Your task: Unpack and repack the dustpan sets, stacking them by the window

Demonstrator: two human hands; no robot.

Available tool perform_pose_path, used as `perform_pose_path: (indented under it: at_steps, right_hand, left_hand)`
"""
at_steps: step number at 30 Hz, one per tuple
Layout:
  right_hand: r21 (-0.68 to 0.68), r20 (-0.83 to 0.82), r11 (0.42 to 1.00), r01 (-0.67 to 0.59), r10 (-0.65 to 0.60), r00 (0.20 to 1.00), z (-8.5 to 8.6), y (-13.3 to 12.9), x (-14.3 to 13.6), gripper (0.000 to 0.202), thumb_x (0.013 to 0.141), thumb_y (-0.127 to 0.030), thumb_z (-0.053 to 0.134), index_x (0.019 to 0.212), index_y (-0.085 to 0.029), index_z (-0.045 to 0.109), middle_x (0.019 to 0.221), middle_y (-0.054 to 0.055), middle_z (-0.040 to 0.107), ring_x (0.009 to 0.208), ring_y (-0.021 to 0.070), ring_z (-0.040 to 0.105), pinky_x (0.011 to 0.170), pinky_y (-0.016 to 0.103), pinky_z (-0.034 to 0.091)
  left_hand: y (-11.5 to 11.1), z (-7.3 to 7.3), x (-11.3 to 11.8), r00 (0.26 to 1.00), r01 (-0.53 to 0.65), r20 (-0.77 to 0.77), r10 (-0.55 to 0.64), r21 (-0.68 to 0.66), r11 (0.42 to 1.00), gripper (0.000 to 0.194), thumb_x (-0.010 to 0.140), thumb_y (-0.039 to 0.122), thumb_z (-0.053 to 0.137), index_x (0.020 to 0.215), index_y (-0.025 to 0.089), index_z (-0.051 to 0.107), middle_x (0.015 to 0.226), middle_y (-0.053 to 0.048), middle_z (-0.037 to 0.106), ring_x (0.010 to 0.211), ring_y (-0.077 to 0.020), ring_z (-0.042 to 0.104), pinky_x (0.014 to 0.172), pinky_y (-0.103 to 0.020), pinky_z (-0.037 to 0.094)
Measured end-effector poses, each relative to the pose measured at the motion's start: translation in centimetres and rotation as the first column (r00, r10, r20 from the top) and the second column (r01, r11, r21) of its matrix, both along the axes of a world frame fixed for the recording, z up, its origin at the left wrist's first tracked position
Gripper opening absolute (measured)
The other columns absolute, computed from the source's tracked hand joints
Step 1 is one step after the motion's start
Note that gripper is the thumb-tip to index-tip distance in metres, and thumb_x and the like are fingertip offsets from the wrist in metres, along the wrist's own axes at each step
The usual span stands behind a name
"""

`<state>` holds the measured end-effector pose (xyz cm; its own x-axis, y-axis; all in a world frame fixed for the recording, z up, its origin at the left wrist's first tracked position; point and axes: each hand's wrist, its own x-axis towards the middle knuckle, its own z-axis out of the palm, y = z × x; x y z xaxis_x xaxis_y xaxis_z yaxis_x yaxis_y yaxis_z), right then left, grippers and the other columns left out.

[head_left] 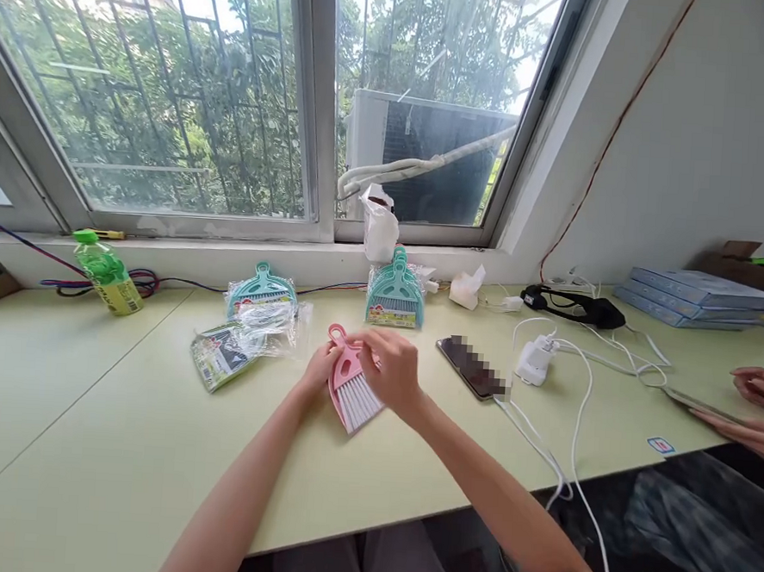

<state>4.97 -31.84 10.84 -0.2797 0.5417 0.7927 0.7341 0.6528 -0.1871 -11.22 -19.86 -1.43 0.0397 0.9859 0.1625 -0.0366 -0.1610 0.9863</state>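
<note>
A pink dustpan with a white-bristled brush (357, 397) lies on the pale green table (119, 443), its looped handle pointing toward the window. My left hand (320, 367) is closed on the set's left edge near the handle. Over the upper right part of the set is my right hand (390, 368), with thumb and fingertips pinched near the handle; whatever is between them is too small to make out. Behind stand teal dustpan sets (396, 291). Another teal set (262, 292) lies to the left, beside crumpled clear plastic (276, 327) and a packaged item (219, 358).
A phone (471, 366), white charger (536, 358) and looping cables are on the right, with black straps (575, 308) and blue boxes (695, 297) behind. Another person's hands (762, 421) hold a flat object at far right. A green bottle (107, 273) leans at left.
</note>
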Motion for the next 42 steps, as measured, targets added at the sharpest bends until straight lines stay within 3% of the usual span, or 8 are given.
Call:
perform_pose_path:
  at_steps: [3, 9, 14, 20, 26, 33, 37, 42]
  right_hand:
    - [-0.38, 0.364, 0.871, 0.313, -0.17, 0.916, -3.5, 6.3, -1.4, 0.03, 0.095, -0.041, 0.048, 0.099, -0.017, 0.066, 0.102, 0.012, 0.07, 0.087, 0.021, 0.069, 0.069, 0.027, 0.047]
    - [-0.421, 0.529, 0.781, 0.462, -0.202, 0.824, -6.3, 8.3, -2.2, 0.03, 0.097, -0.035, 0.043, 0.11, -0.013, 0.059, 0.106, 0.017, 0.067, 0.088, 0.0244, 0.069, 0.071, 0.031, 0.05]
    - [-0.412, 0.497, 0.799, 0.438, -0.206, 0.843, -6.3, 7.5, -3.9, 0.029, 0.098, -0.025, 0.037, 0.108, -0.012, 0.06, 0.107, 0.017, 0.066, 0.087, 0.0237, 0.069, 0.069, 0.031, 0.05]
    - [-0.548, 0.433, 0.718, 0.429, -0.196, 0.88, -5.8, 7.6, -3.8, 0.035, 0.093, -0.037, 0.048, 0.116, -0.012, 0.056, 0.111, 0.017, 0.067, 0.098, 0.0269, 0.068, 0.076, 0.032, 0.05]
    - [-0.583, 0.411, 0.713, 0.389, -0.154, 0.899, -5.6, 7.6, -2.5, 0.035, 0.092, -0.043, 0.049, 0.107, -0.013, 0.061, 0.113, 0.016, 0.067, 0.102, 0.0268, 0.065, 0.081, 0.032, 0.047]
    - [-0.563, 0.431, 0.71, 0.423, -0.185, 0.883, -6.1, 7.4, -2.6, 0.037, 0.093, -0.037, 0.048, 0.118, -0.013, 0.059, 0.122, 0.017, 0.061, 0.103, 0.0247, 0.064, 0.081, 0.03, 0.047]
    - [-0.564, 0.42, 0.717, 0.409, -0.177, 0.89, -6.0, 8.1, -2.4, 0.032, 0.087, -0.037, 0.052, 0.1, -0.013, 0.069, 0.11, 0.016, 0.067, 0.093, 0.023, 0.065, 0.072, 0.027, 0.043]
    - [-0.709, 0.165, 0.68, 0.188, -0.099, 0.981, -7.0, 9.9, -1.1, 0.022, 0.076, -0.034, 0.057, 0.071, -0.017, 0.07, 0.071, 0.002, 0.068, 0.068, 0.0137, 0.059, 0.057, 0.022, 0.033]
  left_hand:
    - [0.1, -0.1, 0.0, 0.999, -0.011, -0.042, 0.01, -0.028, 1.0, 0.03, 0.073, 0.04, 0.064, 0.09, 0.016, 0.064, 0.086, -0.008, 0.071, 0.083, -0.0246, 0.066, 0.078, -0.035, 0.05]
    - [0.3, -0.3, -0.2, 0.993, -0.087, -0.087, 0.084, -0.029, 0.996, 0.033, 0.079, 0.046, 0.059, 0.096, 0.017, 0.061, 0.092, -0.009, 0.07, 0.092, -0.0257, 0.065, 0.087, -0.036, 0.047]
    - [0.6, -0.5, -0.1, 0.99, -0.122, -0.074, 0.121, -0.011, 0.992, 0.04, 0.081, 0.056, 0.056, 0.094, 0.018, 0.06, 0.093, -0.009, 0.069, 0.097, -0.025, 0.063, 0.089, -0.035, 0.045]
    - [0.5, -0.5, 0.2, 0.998, -0.061, -0.017, 0.06, -0.047, 0.997, 0.055, 0.077, 0.069, 0.055, 0.095, 0.017, 0.058, 0.092, -0.01, 0.068, 0.097, -0.0261, 0.063, 0.086, -0.035, 0.047]
    - [-0.2, -0.1, 0.6, 0.979, 0.122, 0.172, -0.111, -0.054, 0.991, 0.064, 0.077, 0.065, 0.062, 0.119, 0.019, 0.046, 0.107, -0.012, 0.066, 0.101, -0.0255, 0.064, 0.087, -0.036, 0.049]
    - [-0.8, 0.2, 1.0, 0.973, 0.136, 0.197, -0.124, -0.048, 0.99, 0.054, 0.083, 0.055, 0.061, 0.119, 0.019, 0.046, 0.098, -0.009, 0.068, 0.104, -0.0254, 0.064, 0.094, -0.037, 0.046]
    - [-0.7, 0.1, 0.9, 0.973, 0.153, 0.18, -0.143, -0.042, 0.987, 0.051, 0.084, 0.052, 0.06, 0.119, 0.018, 0.045, 0.103, -0.01, 0.067, 0.103, -0.0255, 0.064, 0.093, -0.038, 0.047]
    - [-0.3, 0.1, 0.6, 0.982, 0.156, 0.119, -0.15, -0.046, 0.987, 0.048, 0.083, 0.049, 0.061, 0.118, 0.018, 0.049, 0.111, -0.011, 0.065, 0.109, -0.0263, 0.061, 0.094, -0.036, 0.047]
